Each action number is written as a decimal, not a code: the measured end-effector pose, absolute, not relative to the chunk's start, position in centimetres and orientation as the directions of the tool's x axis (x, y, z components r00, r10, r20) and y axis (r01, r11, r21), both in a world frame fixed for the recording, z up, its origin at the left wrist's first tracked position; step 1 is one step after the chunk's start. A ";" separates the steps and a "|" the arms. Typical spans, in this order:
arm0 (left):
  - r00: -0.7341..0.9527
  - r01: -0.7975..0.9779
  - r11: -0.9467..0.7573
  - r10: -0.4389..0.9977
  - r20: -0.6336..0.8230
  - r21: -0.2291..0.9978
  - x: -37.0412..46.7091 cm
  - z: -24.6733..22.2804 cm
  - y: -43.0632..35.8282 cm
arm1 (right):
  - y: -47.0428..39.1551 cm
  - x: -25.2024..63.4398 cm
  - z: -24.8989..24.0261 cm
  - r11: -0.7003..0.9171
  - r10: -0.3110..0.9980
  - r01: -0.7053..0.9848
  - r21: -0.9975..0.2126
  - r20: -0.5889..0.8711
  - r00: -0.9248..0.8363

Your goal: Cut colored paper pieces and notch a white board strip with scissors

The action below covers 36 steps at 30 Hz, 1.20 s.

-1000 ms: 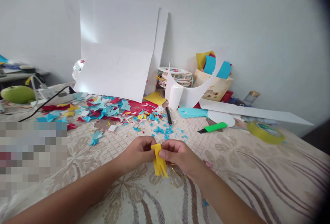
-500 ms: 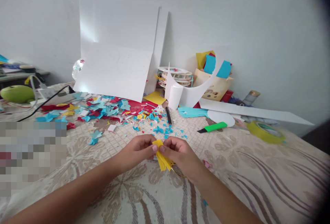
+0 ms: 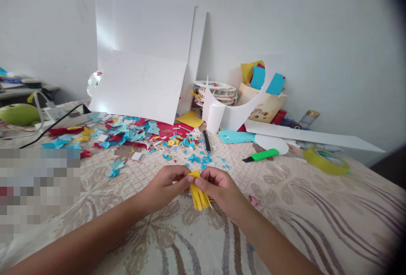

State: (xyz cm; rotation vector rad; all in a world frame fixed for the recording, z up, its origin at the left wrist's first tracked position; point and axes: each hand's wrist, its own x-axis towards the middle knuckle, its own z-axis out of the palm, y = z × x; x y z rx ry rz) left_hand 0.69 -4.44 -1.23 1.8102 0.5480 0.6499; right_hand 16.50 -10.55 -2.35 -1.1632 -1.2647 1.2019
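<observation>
A yellow paper piece (image 3: 199,197) with its lower end cut into strips hangs between my two hands, above the patterned tablecloth. My left hand (image 3: 173,182) pinches its upper left edge between thumb and fingers. From the other side, my right hand (image 3: 218,184) grips the upper part, thumb laid over it. A thin gold-coloured ring (image 3: 217,209) shows partly below my right hand; whether my fingers touch it is hidden.
Coloured paper scraps (image 3: 127,133) lie beyond my hands. Farther right are a green cutter (image 3: 264,154), yellow tape roll (image 3: 326,161) and white paper strip (image 3: 317,136). A black pen-like stick (image 3: 207,140) lies ahead. White boards (image 3: 142,85) lean on the wall.
The fringed lower end of the yellow paper has swung slightly left and its strips look more spread. Both hands keep their hold in nearly the same place.
</observation>
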 end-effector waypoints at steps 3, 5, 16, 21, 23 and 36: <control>0.745 0.058 -0.295 0.649 0.156 0.954 0.7 -1.0 -4.6 | -10.5 16.5 -2.5 0.045 0.998 0.017 -0.999 0.044 -0.041; 0.745 0.057 -0.293 0.649 0.154 0.955 0.7 -0.9 -4.6 | -10.4 16.5 -2.5 0.056 0.998 0.019 -0.998 0.056 -0.041; 0.752 0.066 -0.281 0.645 0.137 0.957 0.7 -0.8 -4.9 | -10.6 16.4 -2.8 0.067 0.997 0.065 -0.996 0.064 -0.045; 0.748 0.090 -0.297 0.650 0.133 0.951 0.7 -0.9 -5.0 | -10.6 16.3 -3.0 0.065 0.997 0.084 -0.994 0.063 -0.036; 0.746 0.099 -0.311 0.652 0.136 0.945 0.7 -0.8 -5.0 | -10.6 16.2 -3.0 0.068 0.998 0.105 -0.992 0.067 -0.020; 0.734 0.266 -0.543 0.650 0.198 0.796 0.7 -0.5 -4.6 | -10.6 16.6 -2.8 0.080 0.996 0.153 -0.985 0.074 -0.043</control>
